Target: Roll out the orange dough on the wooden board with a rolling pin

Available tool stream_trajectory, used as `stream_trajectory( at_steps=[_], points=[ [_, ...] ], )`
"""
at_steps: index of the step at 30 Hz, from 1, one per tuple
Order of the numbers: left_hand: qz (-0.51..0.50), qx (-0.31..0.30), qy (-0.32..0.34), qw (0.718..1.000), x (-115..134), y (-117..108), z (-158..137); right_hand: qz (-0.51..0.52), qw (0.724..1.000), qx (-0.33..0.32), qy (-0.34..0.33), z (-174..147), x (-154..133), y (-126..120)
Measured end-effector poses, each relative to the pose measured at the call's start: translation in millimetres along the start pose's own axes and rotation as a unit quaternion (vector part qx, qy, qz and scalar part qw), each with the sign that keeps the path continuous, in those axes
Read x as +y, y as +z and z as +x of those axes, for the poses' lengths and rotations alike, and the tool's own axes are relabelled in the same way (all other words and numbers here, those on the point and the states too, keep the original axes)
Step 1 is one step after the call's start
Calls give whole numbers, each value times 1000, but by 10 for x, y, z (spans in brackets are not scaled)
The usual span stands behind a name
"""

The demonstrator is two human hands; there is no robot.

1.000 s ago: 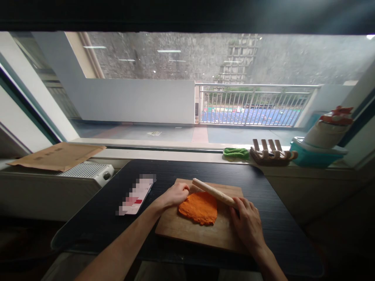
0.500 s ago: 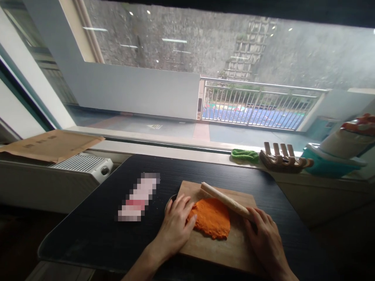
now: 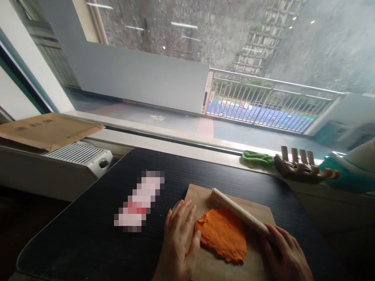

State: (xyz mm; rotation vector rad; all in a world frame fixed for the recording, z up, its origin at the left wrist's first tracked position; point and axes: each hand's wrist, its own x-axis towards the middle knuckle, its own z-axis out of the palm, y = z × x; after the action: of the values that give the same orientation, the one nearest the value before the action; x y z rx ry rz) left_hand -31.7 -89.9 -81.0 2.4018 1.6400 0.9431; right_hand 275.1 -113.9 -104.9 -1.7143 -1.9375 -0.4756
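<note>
A flattened sheet of orange dough (image 3: 224, 234) with a ragged edge lies on a wooden cutting board (image 3: 202, 192). Along its upper right side rests a pale rolling pin (image 3: 237, 208), slanting down to the right. My right hand (image 3: 288, 253) has its fingers wrapped round the pin's lower right end. At the board's left edge, my left hand (image 3: 180, 238) lies with fingers stretched out, its thumb beside the dough's left rim. Just behind those fingertips shows the curved rim of a round object (image 3: 175, 205), mostly hidden by the hand.
The board sits on a black table (image 3: 96, 234). A pixelated pink-and-white item (image 3: 140, 201) lies left of it. On the sill are a green cloth (image 3: 258, 159), a brown slotted rack (image 3: 304, 168) and a teal container (image 3: 336, 175). A brown envelope (image 3: 52, 130) covers part of a radiator (image 3: 79, 154).
The view has tilted, so the board, dough and both hands appear lower and further right. My right hand still grips the rolling pin, and the dough keeps about the same shape.
</note>
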Motion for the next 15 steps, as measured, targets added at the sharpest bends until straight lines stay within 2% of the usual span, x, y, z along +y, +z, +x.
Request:
stream_trajectory(
  at_steps=[6, 11, 15],
  points=[
    [60, -74, 77, 992, 56, -63, 108, 21, 1000, -11, 0, 4, 6, -2],
    [80, -122, 46, 988, 33, -44, 175, 14, 1000, -7, 12, -6, 9, 19],
    [85, -121, 47, 988, 56, -60, 182, 15, 1000, -3, 8, 7, -24, 15]
  ],
)
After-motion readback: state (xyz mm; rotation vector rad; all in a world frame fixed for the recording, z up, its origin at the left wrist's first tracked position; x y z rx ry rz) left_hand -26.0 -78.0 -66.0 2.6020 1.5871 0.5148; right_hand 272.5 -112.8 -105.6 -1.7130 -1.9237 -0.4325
